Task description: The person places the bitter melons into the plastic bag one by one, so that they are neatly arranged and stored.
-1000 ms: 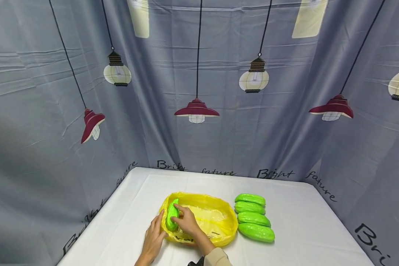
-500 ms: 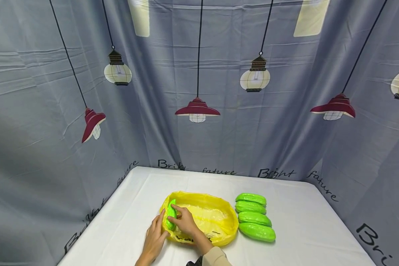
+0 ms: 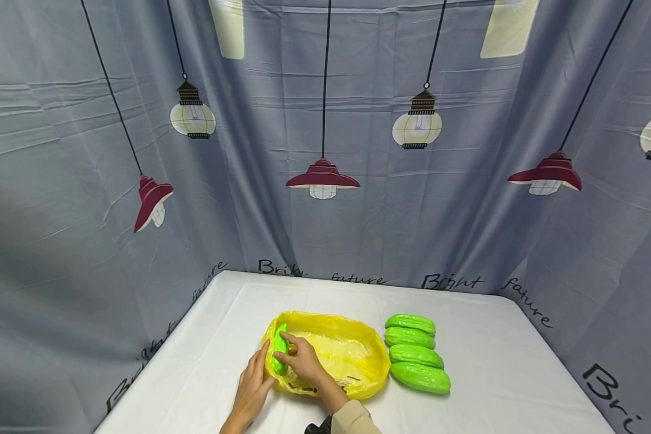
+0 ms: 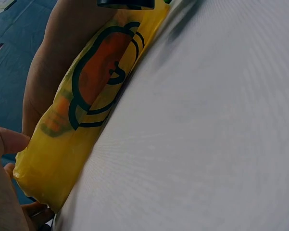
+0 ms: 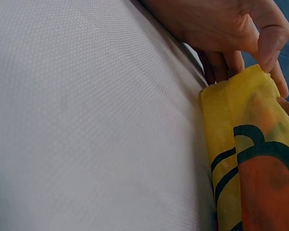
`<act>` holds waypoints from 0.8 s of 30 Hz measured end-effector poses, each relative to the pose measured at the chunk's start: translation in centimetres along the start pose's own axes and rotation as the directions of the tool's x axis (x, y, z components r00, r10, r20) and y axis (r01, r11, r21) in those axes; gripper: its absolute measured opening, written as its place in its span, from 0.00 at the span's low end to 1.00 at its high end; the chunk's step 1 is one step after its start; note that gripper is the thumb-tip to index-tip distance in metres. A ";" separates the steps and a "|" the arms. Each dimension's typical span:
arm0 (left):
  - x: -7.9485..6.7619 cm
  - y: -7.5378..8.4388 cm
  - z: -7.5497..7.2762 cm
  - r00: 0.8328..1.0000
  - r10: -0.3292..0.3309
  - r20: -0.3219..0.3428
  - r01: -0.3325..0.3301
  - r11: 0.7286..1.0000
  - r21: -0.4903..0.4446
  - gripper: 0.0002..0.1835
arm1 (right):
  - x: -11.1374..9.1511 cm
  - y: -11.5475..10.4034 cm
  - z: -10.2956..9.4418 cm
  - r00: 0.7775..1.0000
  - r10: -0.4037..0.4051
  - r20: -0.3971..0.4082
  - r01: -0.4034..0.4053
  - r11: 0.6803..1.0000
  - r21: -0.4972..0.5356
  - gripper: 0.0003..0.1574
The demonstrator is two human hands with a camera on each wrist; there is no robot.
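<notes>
An oval yellow plastic bag [image 3: 331,322] sits on the white table with its mouth spread wide and its rim rolled low. My right hand [image 3: 306,361] reaches inside, thumb and fingers gripping a bright green, ridged, cucumber-like gourd [image 3: 279,346] that lies lengthwise along the bag's left end. My left hand [image 3: 252,389] holds that same end from outside, with the thumb at its near side. In the right wrist view, the left hand's thumb [image 5: 271,50] comes down on the bag's rim. The left wrist view shows the bag's printed wall [image 4: 53,168], which dimly veils my right hand.
Several matching green gourds [image 3: 415,355] lie in a row right of the bag, the nearest close against its rim. The white cloth-covered table [image 3: 493,367] ends at a grey-blue curtain [image 3: 369,241] printed with lamps. A black device [image 3: 319,428] sits by the right cuff.
The right hand and its gourd have shifted slightly left, tight against the bag's end wall, and the gourd has turned more upright. The left hand stays nearly still.
</notes>
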State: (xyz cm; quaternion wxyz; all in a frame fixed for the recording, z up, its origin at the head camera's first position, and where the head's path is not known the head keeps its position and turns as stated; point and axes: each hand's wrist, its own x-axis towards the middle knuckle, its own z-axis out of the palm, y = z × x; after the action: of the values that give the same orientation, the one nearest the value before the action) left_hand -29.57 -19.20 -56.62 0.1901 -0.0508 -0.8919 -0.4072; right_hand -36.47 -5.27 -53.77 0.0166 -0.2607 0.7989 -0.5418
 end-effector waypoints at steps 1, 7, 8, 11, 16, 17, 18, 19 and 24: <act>0.0 0.1 0.0 1.000 -0.002 0.006 0.002 1.000 -0.006 0.41 | 0.0 0.0 0.0 1.000 0.003 0.003 -0.003 1.000 -0.003 0.33; 0.0 0.1 0.0 0.999 -0.041 0.032 0.041 0.999 -0.019 0.44 | -0.1 0.0 -0.5 1.000 -0.003 0.028 0.002 1.000 0.022 0.33; 0.0 0.0 0.0 0.999 -0.039 0.033 0.039 0.999 -0.015 0.44 | -0.2 -0.1 -0.6 1.000 -0.005 0.031 0.004 0.999 0.032 0.33; 0.0 -0.1 0.0 0.999 -0.024 0.027 0.024 1.000 -0.007 0.44 | -0.3 -0.1 -1.0 0.999 -0.001 0.037 -0.001 0.998 0.057 0.33; 0.0 -0.1 -0.1 1.000 0.001 0.015 -0.001 1.000 -0.008 0.44 | -0.4 0.4 -1.4 0.999 0.012 0.037 -0.014 0.998 0.063 0.35; -0.1 -0.1 -0.1 1.000 0.003 0.015 -0.003 1.000 -0.009 0.44 | -0.4 0.5 -1.5 0.999 0.011 0.037 -0.014 0.998 0.064 0.35; -0.1 -0.2 -0.1 1.000 0.006 0.014 -0.006 1.000 -0.009 0.44 | -0.3 0.6 -1.5 0.999 0.011 0.036 -0.013 0.998 0.066 0.35; -0.1 -0.2 -0.1 1.000 0.009 0.012 -0.009 1.000 -0.008 0.44 | -0.3 0.7 -1.6 0.999 0.010 0.035 -0.013 0.998 0.069 0.35; 0.0 -0.3 0.0 1.000 0.012 0.013 -0.012 1.000 0.000 0.44 | -0.2 0.8 -1.6 0.999 0.015 0.040 -0.019 0.996 0.086 0.34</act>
State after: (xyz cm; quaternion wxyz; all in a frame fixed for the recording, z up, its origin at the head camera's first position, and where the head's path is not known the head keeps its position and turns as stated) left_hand -29.66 -19.39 -56.78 0.1869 -0.0587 -0.8927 -0.4059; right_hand -37.13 -3.58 -53.79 0.0480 -0.2635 0.7765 -0.5704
